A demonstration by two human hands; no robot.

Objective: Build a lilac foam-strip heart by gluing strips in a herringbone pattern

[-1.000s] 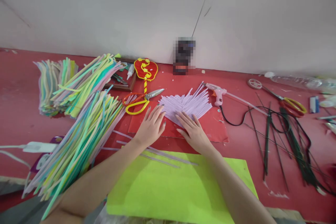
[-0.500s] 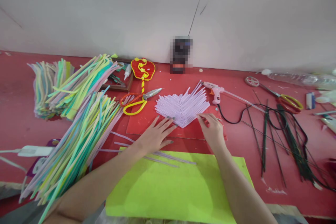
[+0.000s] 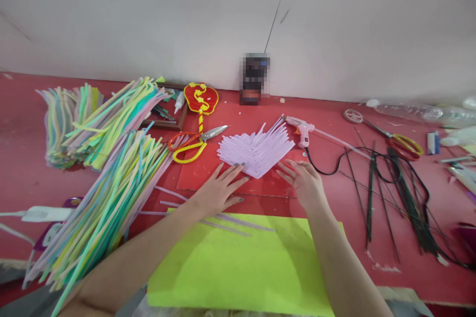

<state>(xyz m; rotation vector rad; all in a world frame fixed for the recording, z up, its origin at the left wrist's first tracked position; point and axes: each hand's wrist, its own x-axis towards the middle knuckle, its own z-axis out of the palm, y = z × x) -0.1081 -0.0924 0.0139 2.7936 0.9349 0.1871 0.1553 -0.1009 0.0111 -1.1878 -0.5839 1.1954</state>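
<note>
Now the right hand (image 3: pixel 308 184), fingers parted, has come off the lilac stems (image 3: pixel 256 152); left hand (image 3: pixel 215 192), fingers wide

So both arms are bare along the stretch you can see, slim and smooth-looking. Using the lime-green sheet (image 3: pixel 238 267) as the landmark: the left forearm (image 3: pixel 148 252), on its left side, widens to a creased elbow (image 3: pixel 84 304), and the right forearm (image 3: pixel 344 257), on its right side, tapers to a narrow wrist. The left hand (image 3: pixel 217 190), just past the sheet's far edge, has slender fingers and dark, polished-looking nails (image 3: pixel 241 199). Right hand (image 3: pixel 307 185) has slim fingers too, nails too blurry to call.
</note>
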